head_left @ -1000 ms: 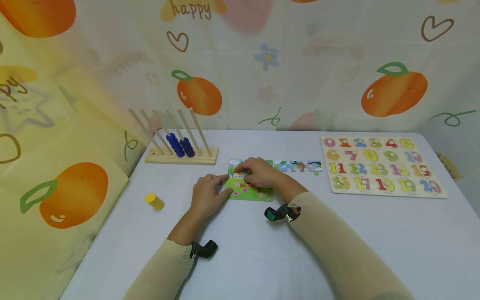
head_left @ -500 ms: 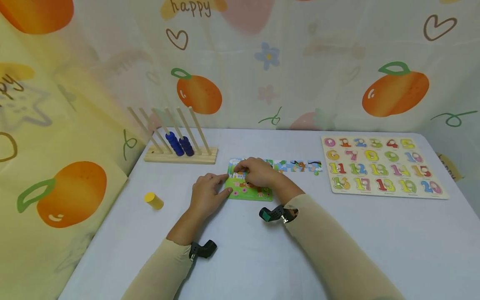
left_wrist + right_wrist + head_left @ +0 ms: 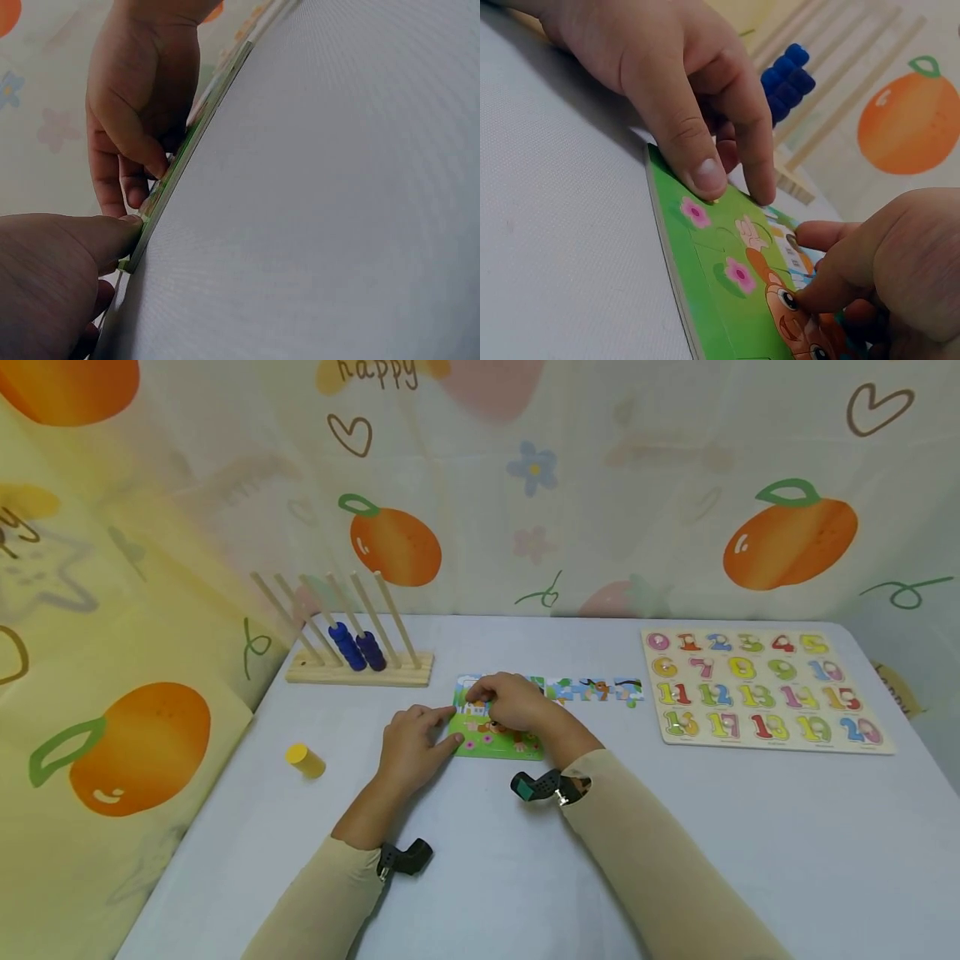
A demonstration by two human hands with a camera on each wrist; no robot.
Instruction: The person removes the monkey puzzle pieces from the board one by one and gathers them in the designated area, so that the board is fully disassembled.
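A jigsaw puzzle board (image 3: 490, 745), green with pink flowers and a brown cartoon animal, lies flat on the white table. My left hand (image 3: 411, 747) is at its left edge; in the right wrist view the left thumb (image 3: 705, 176) rests on the green surface, and the index finger reaches the border farther up. Over the board's middle, my right hand (image 3: 513, 703) bends its fingers down onto the picture. The right fingertips touch the puzzle near a small house picture (image 3: 793, 251); whether they pinch a loose piece is hidden. Several puzzle pieces (image 3: 595, 690) lie in a row right of the board.
A wooden peg stand (image 3: 360, 668) with blue beads (image 3: 347, 646) on two pegs stands at the back left. A yellow cylinder (image 3: 305, 761) lies at the left. To the right is a number board (image 3: 761, 687). A patterned cloth (image 3: 637, 552) hangs behind the table.
The right wrist and forearm have shifted slightly left while the right fingers stay at the same spot on the board. The left hand keeps its place; the whole view drifts slightly.
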